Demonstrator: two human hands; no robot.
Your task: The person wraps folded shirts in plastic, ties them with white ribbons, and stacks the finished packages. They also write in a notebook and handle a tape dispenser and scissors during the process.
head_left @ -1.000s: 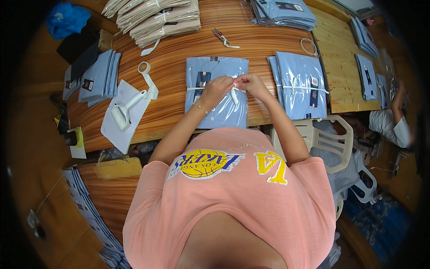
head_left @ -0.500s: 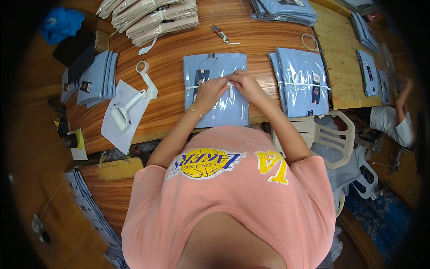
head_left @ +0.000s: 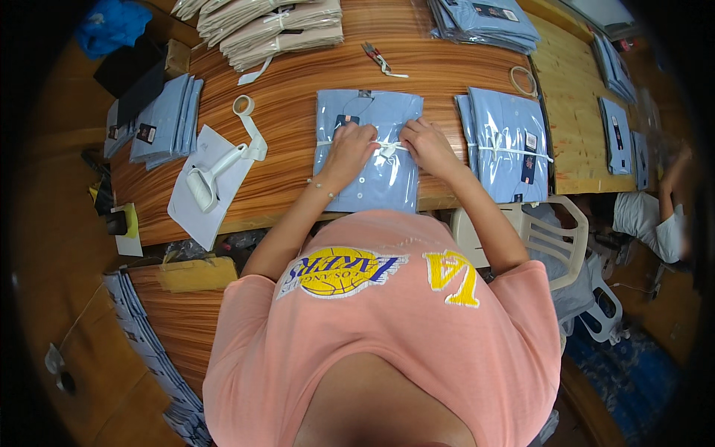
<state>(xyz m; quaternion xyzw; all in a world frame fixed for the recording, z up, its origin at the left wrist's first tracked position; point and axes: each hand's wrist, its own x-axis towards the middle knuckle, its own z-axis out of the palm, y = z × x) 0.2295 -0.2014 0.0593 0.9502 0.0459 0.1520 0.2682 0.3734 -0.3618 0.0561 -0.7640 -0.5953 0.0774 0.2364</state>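
A bundle of folded light blue shirts in clear plastic lies in front of me on the wooden table. White ribbon runs across its middle, with a knot or bow between my hands. My left hand is closed at the knot's left side, its fingers pinching the ribbon. To the right of the knot, my right hand pinches the ribbon too. A dark tag shows above my left fingers. Just right stands a second blue shirt bundle, tied with similar ribbon.
At left are a white lint roller on paper, a ribbon roll and blue shirts. Beige bundles, red-handled snips and a tape ring sit farther back. A plastic chair is at right, near another person's sleeve.
My hands have drawn apart, the left one leftward and the right one rightward, uncovering the white knot. The whole view has shifted slightly.
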